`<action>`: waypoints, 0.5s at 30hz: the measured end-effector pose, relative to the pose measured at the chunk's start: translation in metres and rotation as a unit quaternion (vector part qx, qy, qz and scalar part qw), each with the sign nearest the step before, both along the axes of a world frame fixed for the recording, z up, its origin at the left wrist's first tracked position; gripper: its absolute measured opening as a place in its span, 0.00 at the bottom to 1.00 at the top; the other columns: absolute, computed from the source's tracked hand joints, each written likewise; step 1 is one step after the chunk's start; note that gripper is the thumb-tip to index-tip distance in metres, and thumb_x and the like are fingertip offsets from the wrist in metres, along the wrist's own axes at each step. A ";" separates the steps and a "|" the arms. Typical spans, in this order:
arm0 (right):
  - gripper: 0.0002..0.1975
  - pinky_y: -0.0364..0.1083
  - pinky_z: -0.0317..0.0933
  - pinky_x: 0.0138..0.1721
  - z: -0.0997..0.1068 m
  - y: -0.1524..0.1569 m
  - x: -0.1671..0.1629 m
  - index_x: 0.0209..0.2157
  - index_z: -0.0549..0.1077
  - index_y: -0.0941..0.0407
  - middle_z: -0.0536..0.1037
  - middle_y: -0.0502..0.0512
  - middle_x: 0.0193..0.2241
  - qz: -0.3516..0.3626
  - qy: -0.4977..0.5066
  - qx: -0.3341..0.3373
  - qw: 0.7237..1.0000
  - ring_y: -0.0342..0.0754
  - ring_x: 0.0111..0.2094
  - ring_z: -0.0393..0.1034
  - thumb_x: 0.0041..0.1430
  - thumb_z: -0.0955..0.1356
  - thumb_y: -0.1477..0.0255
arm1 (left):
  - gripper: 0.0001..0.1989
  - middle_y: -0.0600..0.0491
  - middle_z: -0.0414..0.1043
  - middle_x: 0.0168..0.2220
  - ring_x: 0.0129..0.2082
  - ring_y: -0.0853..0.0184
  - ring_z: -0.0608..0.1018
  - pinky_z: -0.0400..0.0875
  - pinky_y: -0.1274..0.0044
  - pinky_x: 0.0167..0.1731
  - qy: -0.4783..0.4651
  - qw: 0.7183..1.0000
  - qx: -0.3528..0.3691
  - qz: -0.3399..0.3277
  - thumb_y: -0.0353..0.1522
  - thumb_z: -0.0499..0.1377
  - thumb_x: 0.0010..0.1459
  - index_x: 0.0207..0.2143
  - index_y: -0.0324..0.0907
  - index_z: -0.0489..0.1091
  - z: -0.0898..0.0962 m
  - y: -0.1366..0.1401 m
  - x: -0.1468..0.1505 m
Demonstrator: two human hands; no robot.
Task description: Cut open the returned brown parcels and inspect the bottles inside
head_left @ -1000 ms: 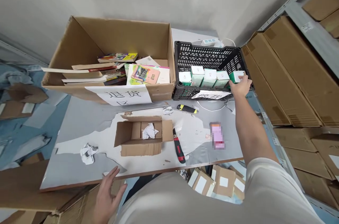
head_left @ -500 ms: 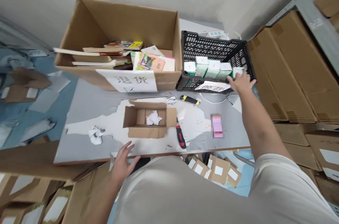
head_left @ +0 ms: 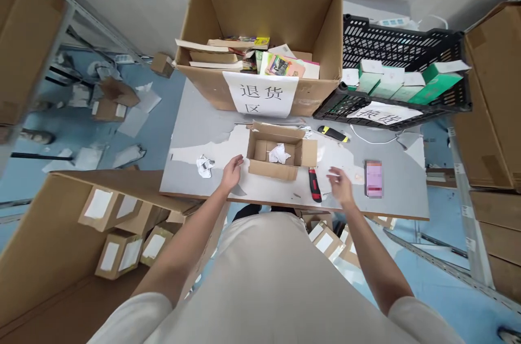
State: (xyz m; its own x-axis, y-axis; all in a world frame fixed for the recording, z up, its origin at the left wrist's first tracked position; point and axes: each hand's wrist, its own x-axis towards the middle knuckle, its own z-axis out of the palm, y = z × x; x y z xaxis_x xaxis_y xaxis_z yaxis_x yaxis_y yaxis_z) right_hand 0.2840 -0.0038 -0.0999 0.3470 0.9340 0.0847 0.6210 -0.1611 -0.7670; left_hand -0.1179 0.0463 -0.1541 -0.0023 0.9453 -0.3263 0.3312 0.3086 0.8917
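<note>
Open cardboard box (head_left: pixel 272 170), likely light, stiffish, best gripped by its sides; left hand (head_left: pixel 233 171) left of it, right hand (head_left: pixel 340 185) right, both empty, loosely spread.

The shirt (head_left: pixel 268 273) is pale off-white, with short, loose sleeves (head_left: pixel 142 311).

I am holding my left arm (head_left: pixel 191 238) and right arm (head_left: pixel 371 249) stretched forward and angled inward, my left hand (head_left: pixel 232 173) extending its fingers (head_left: pixel 237 161) forward, while my right hand (head_left: pixel 341 185) is spreading its own leftward.
</note>
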 end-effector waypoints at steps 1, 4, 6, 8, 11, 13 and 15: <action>0.13 0.52 0.71 0.32 -0.017 -0.006 -0.024 0.37 0.73 0.56 0.79 0.58 0.32 0.028 0.043 -0.041 0.998 0.51 0.28 0.76 0.48 0.64 0.68 | 0.25 0.38 0.66 0.56 0.53 0.55 0.74 0.64 0.56 0.55 -0.007 1.000 -0.012 -0.007 0.36 0.52 0.54 0.54 0.37 0.64 -0.007 0.008 0.001; 0.17 0.56 0.70 0.43 -0.051 0.002 -0.074 0.40 0.70 0.55 0.77 0.62 0.42 0.061 0.187 -0.144 0.970 0.53 0.41 0.76 0.45 0.66 0.68 | 0.24 0.38 0.71 0.50 0.50 0.55 0.76 0.67 0.57 0.54 -0.029 0.998 -0.021 -0.043 0.33 0.59 0.47 0.48 0.35 0.69 -0.021 0.027 0.009; 0.19 0.56 0.67 0.47 -0.058 0.015 -0.091 0.42 0.69 0.54 0.76 0.62 0.44 0.067 0.208 -0.152 0.964 0.54 0.46 0.73 0.45 0.66 0.68 | 0.21 0.41 0.74 0.45 0.48 0.57 0.76 0.69 0.59 0.52 -0.048 0.996 -0.017 -0.070 0.33 0.61 0.45 0.44 0.37 0.70 -0.022 0.031 0.018; 0.20 0.57 0.65 0.50 -0.055 0.021 -0.100 0.44 0.68 0.54 0.76 0.61 0.45 0.068 0.218 -0.150 0.962 0.54 0.49 0.71 0.46 0.67 0.66 | 0.21 0.43 0.75 0.44 0.49 0.57 0.76 0.70 0.62 0.51 -0.061 0.995 -0.007 -0.085 0.33 0.62 0.45 0.44 0.38 0.70 -0.016 0.028 0.023; 0.20 0.57 0.63 0.52 -0.040 0.007 -0.105 0.44 0.67 0.53 0.76 0.60 0.46 0.061 0.222 -0.139 0.963 0.53 0.50 0.70 0.49 0.67 0.62 | 0.23 0.43 0.73 0.47 0.50 0.57 0.74 0.70 0.63 0.51 -0.056 0.996 0.019 -0.070 0.36 0.62 0.47 0.47 0.38 0.69 0.000 0.012 0.018; 0.20 0.56 0.64 0.51 -0.028 -0.010 -0.107 0.43 0.67 0.54 0.76 0.60 0.44 0.053 0.212 -0.139 0.966 0.53 0.47 0.71 0.52 0.66 0.58 | 0.23 0.45 0.72 0.45 0.47 0.60 0.75 0.71 0.64 0.49 -0.038 0.997 0.045 -0.052 0.39 0.61 0.51 0.48 0.39 0.69 0.011 -0.005 0.010; 0.20 0.56 0.65 0.50 -0.019 -0.026 -0.112 0.43 0.68 0.54 0.77 0.60 0.43 0.040 0.191 -0.145 0.970 0.54 0.45 0.72 0.56 0.64 0.54 | 0.23 0.47 0.72 0.41 0.43 0.62 0.75 0.73 0.66 0.46 -0.015 0.997 0.065 -0.043 0.42 0.59 0.54 0.49 0.40 0.69 0.017 -0.023 0.002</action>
State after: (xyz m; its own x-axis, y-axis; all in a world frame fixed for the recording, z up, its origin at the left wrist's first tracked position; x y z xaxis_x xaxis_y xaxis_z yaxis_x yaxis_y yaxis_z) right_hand 0.1719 -0.0299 -0.1188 0.2270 0.9246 -0.3060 0.3193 -0.3675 -0.8735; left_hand -0.1163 0.0229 -0.1366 0.0893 0.9756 -0.2005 0.3234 0.1620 0.9323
